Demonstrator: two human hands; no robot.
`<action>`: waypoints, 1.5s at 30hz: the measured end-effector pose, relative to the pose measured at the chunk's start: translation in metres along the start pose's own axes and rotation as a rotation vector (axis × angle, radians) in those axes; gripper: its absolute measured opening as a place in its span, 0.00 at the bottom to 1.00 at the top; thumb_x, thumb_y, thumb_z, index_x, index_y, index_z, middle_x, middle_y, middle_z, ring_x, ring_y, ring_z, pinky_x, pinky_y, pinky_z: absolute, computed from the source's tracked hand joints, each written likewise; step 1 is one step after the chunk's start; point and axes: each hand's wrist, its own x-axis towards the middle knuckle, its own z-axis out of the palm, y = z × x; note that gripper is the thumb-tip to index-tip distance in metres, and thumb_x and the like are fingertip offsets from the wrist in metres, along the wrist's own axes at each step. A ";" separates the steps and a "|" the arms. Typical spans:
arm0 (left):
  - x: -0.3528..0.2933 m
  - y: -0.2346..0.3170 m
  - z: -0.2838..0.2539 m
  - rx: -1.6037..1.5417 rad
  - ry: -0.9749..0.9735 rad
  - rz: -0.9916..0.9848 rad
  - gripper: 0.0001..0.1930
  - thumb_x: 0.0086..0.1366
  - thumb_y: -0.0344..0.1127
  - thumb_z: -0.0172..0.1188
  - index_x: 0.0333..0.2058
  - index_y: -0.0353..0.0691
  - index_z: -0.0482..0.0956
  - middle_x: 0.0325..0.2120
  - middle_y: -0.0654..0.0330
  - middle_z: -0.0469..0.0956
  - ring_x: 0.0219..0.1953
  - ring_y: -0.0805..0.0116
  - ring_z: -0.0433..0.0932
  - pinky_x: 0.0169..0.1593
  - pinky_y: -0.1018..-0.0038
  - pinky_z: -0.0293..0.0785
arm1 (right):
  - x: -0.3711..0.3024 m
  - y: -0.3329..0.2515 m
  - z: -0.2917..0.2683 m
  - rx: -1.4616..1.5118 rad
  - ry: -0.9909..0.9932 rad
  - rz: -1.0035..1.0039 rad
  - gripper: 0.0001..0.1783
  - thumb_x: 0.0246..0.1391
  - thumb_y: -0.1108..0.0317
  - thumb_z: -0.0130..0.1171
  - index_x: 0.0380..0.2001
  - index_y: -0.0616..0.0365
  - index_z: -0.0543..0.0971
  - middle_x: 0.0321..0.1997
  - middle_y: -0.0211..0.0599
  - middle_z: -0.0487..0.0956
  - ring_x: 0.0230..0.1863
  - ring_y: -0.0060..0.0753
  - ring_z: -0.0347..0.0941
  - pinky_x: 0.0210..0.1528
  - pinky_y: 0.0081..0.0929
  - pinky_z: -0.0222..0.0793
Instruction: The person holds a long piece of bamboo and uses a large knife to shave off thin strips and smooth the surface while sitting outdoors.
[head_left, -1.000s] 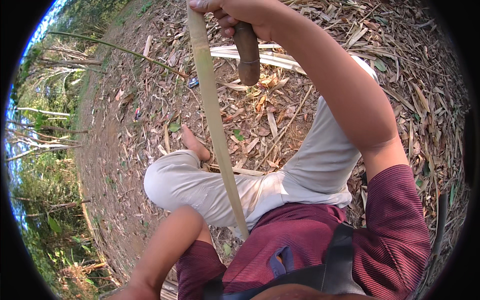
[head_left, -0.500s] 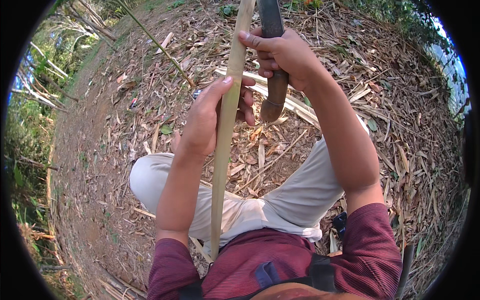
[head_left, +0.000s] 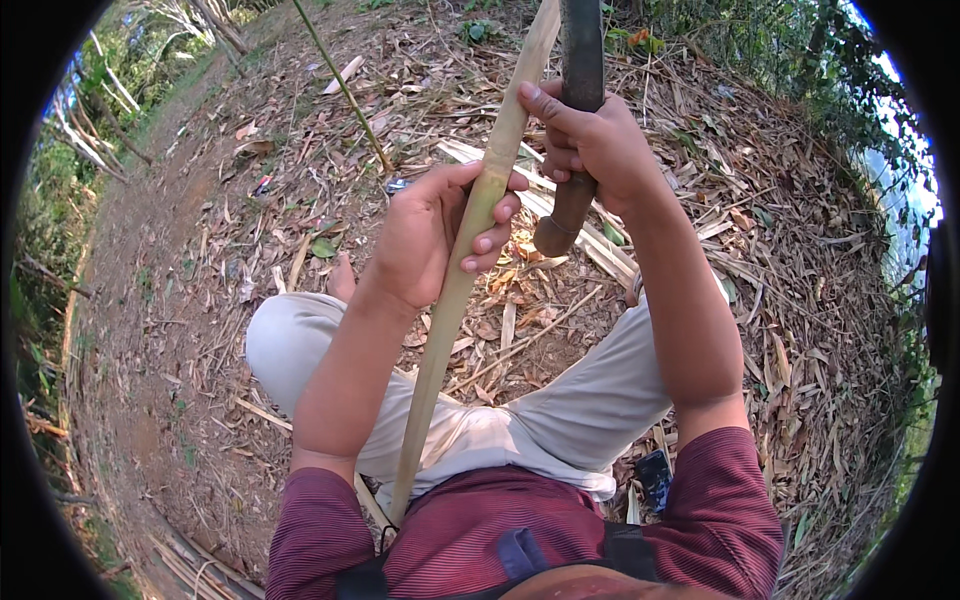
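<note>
Across the head view's middle: one long split-bamboo strip (head_left: 470,230), pale green-tan, slanting from the upper edge down to the shirt front. Left hand (head_left: 440,230), fingers curled closely about the strip near its node. Right hand (head_left: 600,145), fingers wrapped around the wooden handle (head_left: 573,205) of a large knife, thumb tip against the strip; dark blade (head_left: 582,55) pointing up, beside the strip. Surroundings: pale split strips (head_left: 605,250) on the ground behind the knife handle; thin green stalk (head_left: 345,85), slanting, beyond the left hand; small blue item (head_left: 397,186) near its foot, kind unclear; green leaf (head_left: 323,247) left of the left wrist; dark rectangular object (head_left: 655,475) beside the right sleeve; more long strips (head_left: 190,570) at lower left. Obstructions: pale trousers (head_left: 590,400), bent legs flanking the strip's lower half; maroon striped shirt (head_left: 470,545) at its lower end. Edges and room: blade and strip both cut off by the upper edge; a gap between left fingers and knife handle; leaf-strewn ground (head_left: 525,350) between the knees; broader brown soil (head_left: 150,380) to the left; foliage (head_left: 800,70) at upper right, well apart from the hands.
</note>
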 end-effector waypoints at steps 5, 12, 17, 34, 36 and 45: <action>0.000 0.004 0.001 0.122 0.071 0.095 0.24 0.73 0.45 0.38 0.49 0.27 0.71 0.28 0.64 0.68 0.21 0.79 0.64 0.18 0.84 0.61 | 0.000 -0.004 0.004 -0.164 0.046 -0.006 0.31 0.63 0.40 0.52 0.28 0.62 0.76 0.11 0.18 0.58 0.12 0.13 0.53 0.17 0.19 0.52; -0.006 0.013 -0.002 0.059 0.036 0.128 0.23 0.71 0.46 0.37 0.45 0.30 0.72 0.27 0.64 0.67 0.21 0.79 0.63 0.18 0.84 0.60 | -0.004 0.015 0.014 -0.513 0.008 -0.306 0.41 0.65 0.34 0.43 0.24 0.64 0.81 0.11 0.29 0.66 0.16 0.24 0.64 0.20 0.29 0.57; -0.009 0.015 -0.011 -0.084 -0.084 0.061 0.23 0.69 0.51 0.36 0.38 0.37 0.72 0.26 0.66 0.65 0.21 0.77 0.63 0.18 0.83 0.58 | -0.011 0.020 0.024 -0.838 -0.037 -0.490 0.38 0.62 0.34 0.48 0.24 0.62 0.81 0.12 0.44 0.72 0.17 0.45 0.73 0.22 0.37 0.65; -0.017 0.004 -0.007 0.256 0.117 0.062 0.18 0.72 0.51 0.37 0.26 0.48 0.63 0.20 0.73 0.58 0.14 0.86 0.52 0.15 0.85 0.47 | -0.011 0.034 0.023 -1.199 -0.041 -0.716 0.36 0.55 0.30 0.50 0.23 0.57 0.75 0.18 0.41 0.73 0.23 0.49 0.75 0.23 0.41 0.66; -0.018 0.002 -0.006 0.288 0.150 0.059 0.19 0.73 0.51 0.36 0.26 0.48 0.62 0.19 0.73 0.57 0.14 0.86 0.51 0.15 0.85 0.46 | -0.007 0.038 0.022 -1.225 -0.045 -0.725 0.36 0.55 0.29 0.50 0.23 0.56 0.74 0.18 0.40 0.73 0.23 0.49 0.75 0.23 0.41 0.66; -0.021 0.010 -0.003 0.175 0.210 0.047 0.16 0.75 0.47 0.31 0.31 0.46 0.62 0.17 0.73 0.55 0.12 0.85 0.49 0.13 0.84 0.44 | 0.022 0.050 0.016 -1.244 0.143 -0.803 0.40 0.52 0.24 0.49 0.16 0.54 0.73 0.14 0.40 0.75 0.17 0.41 0.74 0.21 0.41 0.69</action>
